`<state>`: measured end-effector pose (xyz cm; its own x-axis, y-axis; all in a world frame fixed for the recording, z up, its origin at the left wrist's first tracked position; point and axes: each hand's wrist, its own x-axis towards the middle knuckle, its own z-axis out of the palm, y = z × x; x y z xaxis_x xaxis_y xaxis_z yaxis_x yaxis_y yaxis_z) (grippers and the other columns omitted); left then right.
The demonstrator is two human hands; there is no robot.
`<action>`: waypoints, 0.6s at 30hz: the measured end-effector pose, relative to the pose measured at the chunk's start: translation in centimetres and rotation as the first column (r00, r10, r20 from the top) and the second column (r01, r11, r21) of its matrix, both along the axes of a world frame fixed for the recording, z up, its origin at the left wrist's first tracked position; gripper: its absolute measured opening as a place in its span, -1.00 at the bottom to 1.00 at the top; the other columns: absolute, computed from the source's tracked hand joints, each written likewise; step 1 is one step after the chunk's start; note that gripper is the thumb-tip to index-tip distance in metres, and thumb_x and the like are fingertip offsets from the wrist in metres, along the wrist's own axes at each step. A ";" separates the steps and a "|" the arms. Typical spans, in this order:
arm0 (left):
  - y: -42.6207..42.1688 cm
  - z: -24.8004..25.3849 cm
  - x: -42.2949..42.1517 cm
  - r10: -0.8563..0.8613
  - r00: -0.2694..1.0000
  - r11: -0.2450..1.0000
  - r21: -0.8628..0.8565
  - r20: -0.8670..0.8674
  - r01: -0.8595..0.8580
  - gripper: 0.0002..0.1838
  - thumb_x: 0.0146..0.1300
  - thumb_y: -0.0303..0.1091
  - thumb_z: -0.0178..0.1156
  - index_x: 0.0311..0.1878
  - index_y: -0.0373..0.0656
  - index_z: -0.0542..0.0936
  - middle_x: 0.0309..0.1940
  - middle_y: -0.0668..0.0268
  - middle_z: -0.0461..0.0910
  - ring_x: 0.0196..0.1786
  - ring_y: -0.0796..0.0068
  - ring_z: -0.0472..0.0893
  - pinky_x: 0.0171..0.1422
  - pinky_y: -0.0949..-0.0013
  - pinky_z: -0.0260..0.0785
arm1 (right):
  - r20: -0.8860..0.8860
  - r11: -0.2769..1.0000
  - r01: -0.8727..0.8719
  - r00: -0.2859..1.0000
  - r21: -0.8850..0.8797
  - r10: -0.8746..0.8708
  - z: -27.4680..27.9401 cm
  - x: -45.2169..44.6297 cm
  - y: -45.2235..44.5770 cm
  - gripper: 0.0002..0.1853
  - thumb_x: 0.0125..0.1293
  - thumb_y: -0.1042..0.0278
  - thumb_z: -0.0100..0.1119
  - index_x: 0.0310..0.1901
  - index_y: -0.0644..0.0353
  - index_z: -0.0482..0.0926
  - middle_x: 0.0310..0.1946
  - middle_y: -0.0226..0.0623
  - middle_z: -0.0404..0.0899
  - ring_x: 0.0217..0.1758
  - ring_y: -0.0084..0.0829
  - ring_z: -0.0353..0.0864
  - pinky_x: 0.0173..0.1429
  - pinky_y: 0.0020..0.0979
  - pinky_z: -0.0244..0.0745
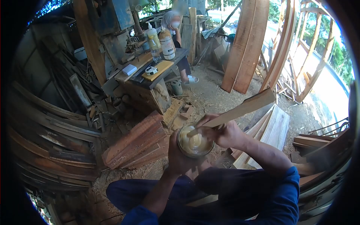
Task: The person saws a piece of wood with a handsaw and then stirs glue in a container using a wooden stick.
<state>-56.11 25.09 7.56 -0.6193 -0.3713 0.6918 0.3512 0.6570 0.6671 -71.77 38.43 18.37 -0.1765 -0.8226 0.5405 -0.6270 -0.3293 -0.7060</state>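
A round, clear jar [195,153] holds a pale yellowish, creamy substance [195,142]. My left hand [177,155] is wrapped round the jar's left side and underneath. Above the jar's right rim, my right hand [224,132] grips a long, flat wooden stick [243,108]. The stick's narrow lower end is down in the substance, and its broad end points up to the right. Some fingers of my right hand are blurred.
A workbench [161,80] ahead bears bottles [167,44], a tape measure [151,71] and a white box [129,69]. Behind it sits a person [173,30]. Reddish planks [135,140] lie below, boards [245,48] lean at the right, and stacked wood [52,142] lines the left.
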 end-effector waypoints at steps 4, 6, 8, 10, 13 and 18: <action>-1.3 0.3 -1.4 -0.123 0.991 0.966 0.222 -0.051 0.131 0.44 -0.22 0.12 0.78 0.55 -0.34 0.04 0.37 0.00 0.41 0.40 0.12 0.48 0.53 0.05 0.32 | 0.095 0.985 0.118 0.987 0.127 -0.130 1.5 -0.8 1.5 -0.87 0.41 0.56 0.28 -0.05 0.24 0.70 -0.25 -0.27 0.73 -0.18 -0.45 0.72 -0.10 -0.38 0.58; -3.4 -2.8 -0.8 0.132 0.991 0.987 -0.093 0.012 -0.131 0.41 -0.20 0.11 0.76 0.55 -0.37 0.05 0.35 -0.05 0.41 0.37 0.02 0.50 0.46 -0.01 0.37 | 0.227 0.949 -0.024 0.973 0.313 -0.050 2.1 0.2 2.8 -0.86 0.36 0.54 0.29 -0.07 0.22 0.66 -0.21 -0.18 0.71 -0.10 -0.29 0.74 -0.02 -0.29 0.59; -2.6 -3.6 -0.9 0.142 0.990 0.989 -0.051 0.018 -0.141 0.52 -0.27 0.38 0.69 0.56 -0.39 0.05 0.34 -0.10 0.38 0.38 -0.04 0.48 0.44 -0.06 0.37 | 0.004 0.996 -0.092 0.996 -0.022 0.092 -0.6 0.4 1.6 -0.84 0.28 0.50 0.35 -0.12 0.22 0.64 -0.26 -0.11 0.68 -0.10 -0.16 0.73 -0.02 -0.20 0.58; 0.5 -3.8 -0.3 0.133 0.989 0.984 0.108 0.071 -0.140 0.46 -0.25 0.30 0.71 0.58 -0.28 0.09 0.37 -0.07 0.35 0.40 -0.07 0.47 0.42 -0.09 0.39 | -0.036 0.974 0.036 0.998 -0.222 -0.045 -1.9 -0.2 0.0 -0.85 0.14 0.55 0.35 -0.22 0.24 0.65 -0.32 -0.12 0.64 -0.19 -0.08 0.70 -0.14 -0.18 0.58; 0.5 -6.3 0.0 0.073 0.997 0.995 0.070 0.000 -0.073 0.41 -0.23 0.20 0.72 0.58 -0.24 0.10 0.38 -0.06 0.36 0.42 -0.07 0.46 0.43 -0.10 0.39 | -0.011 0.994 0.020 1.000 -0.108 -0.022 -1.8 -2.3 0.7 -0.80 0.20 0.52 0.36 -0.13 0.23 0.65 -0.20 -0.14 0.69 -0.08 -0.07 0.71 0.00 -0.14 0.58; -0.8 -9.3 1.6 0.234 0.967 0.972 -0.061 0.096 -0.229 0.41 -0.24 0.11 0.73 0.61 -0.21 0.08 0.46 0.04 0.28 0.50 0.00 0.37 0.50 -0.05 0.30 | -0.062 0.993 0.036 0.997 -0.112 -0.044 -3.9 0.6 -0.8 -0.79 0.17 0.52 0.36 -0.16 0.33 0.63 -0.24 -0.05 0.69 -0.16 0.01 0.70 -0.13 -0.20 0.61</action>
